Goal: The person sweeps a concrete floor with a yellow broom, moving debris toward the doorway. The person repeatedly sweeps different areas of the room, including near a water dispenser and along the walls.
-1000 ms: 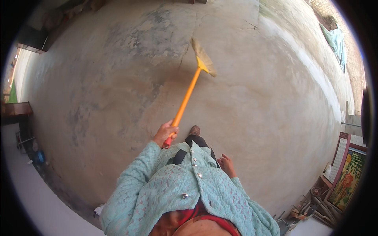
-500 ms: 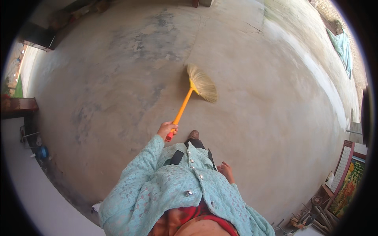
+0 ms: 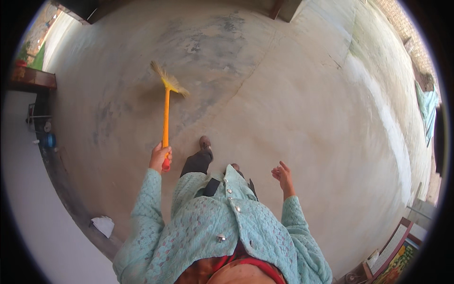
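Note:
My left hand (image 3: 160, 156) grips the lower end of an orange-handled broom (image 3: 166, 113). Its straw-coloured bristles (image 3: 169, 81) rest on the bare concrete floor (image 3: 283, 94) ahead and to my left. My right hand (image 3: 283, 175) hangs free at my side with the fingers loosely apart and nothing in it. I wear a light blue knitted cardigan. One foot in a dark shoe (image 3: 205, 142) is stepped forward on the floor.
A raised ledge runs along the left edge with a white scrap (image 3: 103, 224) and a blue object (image 3: 47, 140) near it. A wooden bench (image 3: 29, 79) stands at far left. Framed pictures (image 3: 397, 251) lean at lower right. A teal cloth (image 3: 428, 109) hangs at far right.
The broom has swung from ahead-right across to the left of my body, the bristles sweeping over the floor. My view has shifted as I stepped forward.

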`<state>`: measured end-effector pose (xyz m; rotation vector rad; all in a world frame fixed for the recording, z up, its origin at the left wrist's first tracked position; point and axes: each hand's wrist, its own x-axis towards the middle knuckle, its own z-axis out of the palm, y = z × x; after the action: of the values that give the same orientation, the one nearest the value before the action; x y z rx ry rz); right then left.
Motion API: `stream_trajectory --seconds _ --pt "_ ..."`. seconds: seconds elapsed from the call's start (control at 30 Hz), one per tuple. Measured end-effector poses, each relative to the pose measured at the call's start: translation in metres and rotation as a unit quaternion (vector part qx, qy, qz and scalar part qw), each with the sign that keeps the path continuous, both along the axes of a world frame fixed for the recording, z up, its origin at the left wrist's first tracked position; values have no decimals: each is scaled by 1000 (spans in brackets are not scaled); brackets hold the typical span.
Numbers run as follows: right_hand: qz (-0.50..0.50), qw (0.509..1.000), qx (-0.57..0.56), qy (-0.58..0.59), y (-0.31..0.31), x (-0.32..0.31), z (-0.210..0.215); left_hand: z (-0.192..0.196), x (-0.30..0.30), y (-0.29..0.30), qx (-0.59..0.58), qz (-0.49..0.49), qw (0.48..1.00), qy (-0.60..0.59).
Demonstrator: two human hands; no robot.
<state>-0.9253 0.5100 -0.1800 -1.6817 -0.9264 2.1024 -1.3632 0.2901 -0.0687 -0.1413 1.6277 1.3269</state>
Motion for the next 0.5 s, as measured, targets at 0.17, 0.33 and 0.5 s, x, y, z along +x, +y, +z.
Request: stream_trajectory --seconds 0.17,0.33,0.5 --pt "105 989 98 41 65 -115 52 31 -11 -10 39 -27 999 -23" --pt "172 980 98 25 95 -190 98 15 -19 27 120 -82 982 -123" --pt "190 981 42 -10 98 -191 105 -14 -25 83 161 -170 950 -206"
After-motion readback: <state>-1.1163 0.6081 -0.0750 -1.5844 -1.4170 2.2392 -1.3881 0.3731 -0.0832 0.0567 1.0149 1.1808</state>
